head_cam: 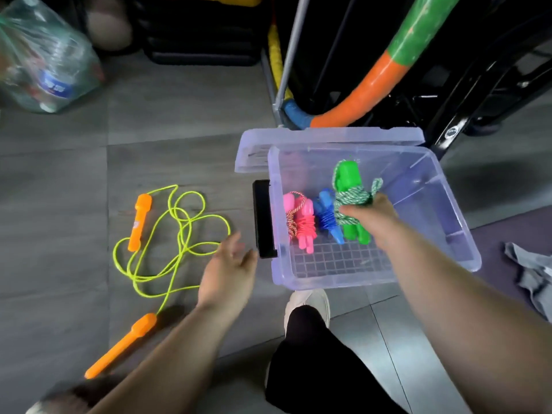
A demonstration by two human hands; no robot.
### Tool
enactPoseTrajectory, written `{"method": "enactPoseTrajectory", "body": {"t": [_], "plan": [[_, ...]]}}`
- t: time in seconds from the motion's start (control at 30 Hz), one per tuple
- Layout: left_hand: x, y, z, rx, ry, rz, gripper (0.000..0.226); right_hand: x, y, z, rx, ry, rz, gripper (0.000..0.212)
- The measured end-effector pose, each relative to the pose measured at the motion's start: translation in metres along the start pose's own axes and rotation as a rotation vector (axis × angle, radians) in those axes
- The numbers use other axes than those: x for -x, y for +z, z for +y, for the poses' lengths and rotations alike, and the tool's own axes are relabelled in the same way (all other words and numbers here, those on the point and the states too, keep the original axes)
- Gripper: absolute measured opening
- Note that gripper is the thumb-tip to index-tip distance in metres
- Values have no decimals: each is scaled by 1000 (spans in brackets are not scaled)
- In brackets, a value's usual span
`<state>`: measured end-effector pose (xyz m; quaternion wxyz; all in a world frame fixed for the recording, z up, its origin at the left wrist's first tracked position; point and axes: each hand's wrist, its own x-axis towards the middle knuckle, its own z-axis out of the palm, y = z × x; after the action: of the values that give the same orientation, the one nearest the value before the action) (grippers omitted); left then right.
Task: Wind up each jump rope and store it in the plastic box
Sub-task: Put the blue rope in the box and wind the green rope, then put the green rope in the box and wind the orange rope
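Grey floor (179,115) | right hand (370,216) grips green rope (352,198) inside box (442,210) | left hand (227,273) spread, empty | yellow rope (139,222) loose just left of it

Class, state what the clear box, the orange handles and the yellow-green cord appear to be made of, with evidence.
Clear box: likely glossy plastic; floor shows through its walls. Orange handles: probably moulded plastic, smooth, uniformly coloured. Yellow-green cord: perhaps plastic or nylon; too thin to tell.

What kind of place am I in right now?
Probably a storage or home-gym corner: grey tile floor, a colourful hoop standing beside black metal frames, and a bag of plastic bottles.
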<state>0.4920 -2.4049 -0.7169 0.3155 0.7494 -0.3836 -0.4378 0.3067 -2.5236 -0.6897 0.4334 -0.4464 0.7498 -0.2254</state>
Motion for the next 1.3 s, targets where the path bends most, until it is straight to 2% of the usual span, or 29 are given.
{"method": "enactPoseTrajectory", "body": {"t": [0.07, 0.13, 0.2, 0.27, 0.33, 0.4, 0.53, 0.73, 0.87, 0.97, 1.03, 1.1, 1.17, 1.2, 1.23, 1.3], "plan": [[-14, 26, 11, -78, 99, 0, 57, -23, -1, 29, 58, 64, 95, 19], [-31, 46, 15, -214, 214, -3, 64, -43, 5, 55, 74, 137, 105, 37], [-48, 59, 2, -363, 303, -30, 65, -64, 11, 71, 86, 170, 130, 32], [-60, 68, -17, -468, 477, 12, 62, -87, 11, 84, 130, 179, 159, 31], [-68, 75, -33, -427, 597, 72, 54, -111, 10, 91, 192, 194, 133, 59], [-73, 80, -43, -369, 635, 91, 51, -134, 15, 95, 251, 207, 120, 72], [-77, 84, -49, -346, 690, 129, 53, -163, 30, 99, 292, 191, 154, 63], [-73, 83, -46, -339, 654, 125, 55, -173, 36, 111, 443, 181, 86, 57], [-74, 84, -48, -346, 660, 125, 54, -177, 33, 116, 397, 229, -53, 48], [-73, 84, -47, -318, 652, 110, 54, -172, 28, 121, 455, 253, -209, 14], [-73, 85, -48, -303, 657, 104, 53, -173, 29, 123, 482, 237, -249, 21], [-74, 85, -49, -300, 654, 94, 52, -177, 34, 125, 487, 202, -230, 16], [-75, 85, -49, -300, 652, 92, 52, -182, 36, 130, 436, 217, -159, 62], [-75, 84, -49, -300, 647, 92, 52, -179, 35, 128, 436, 226, -125, 77], [-75, 84, -48, -304, 644, 93, 52, -177, 36, 125, 463, 213, -78, 86], [-74, 83, -48, -313, 664, 110, 52, -175, 32, 120, 505, 183, -33, 90]]}}
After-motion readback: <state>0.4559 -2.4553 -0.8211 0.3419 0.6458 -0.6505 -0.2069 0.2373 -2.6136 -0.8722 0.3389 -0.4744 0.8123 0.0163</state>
